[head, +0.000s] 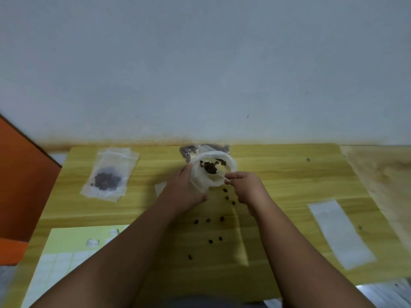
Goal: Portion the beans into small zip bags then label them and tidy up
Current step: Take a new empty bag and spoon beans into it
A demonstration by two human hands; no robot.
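A small clear zip bag (212, 174) is held open and upright at the middle of the wooden table (289, 174). My left hand (184, 190) grips its left side. My right hand (246, 187) pinches a thin white spoon handle (222, 175), and the spoon carries dark beans (210, 167) inside the bag's mouth. Behind it lies the big bean bag (189, 151), partly hidden. Several loose beans (209, 220) are scattered on the table between my forearms. A filled zip bag (109, 174) lies at the far left.
A sheet of white labels on yellow-green backing (62, 252) lies at the near left. A long clear empty bag (340, 232) lies at the right. An orange panel (20, 185) stands beside the table's left edge. The wall is right behind the table.
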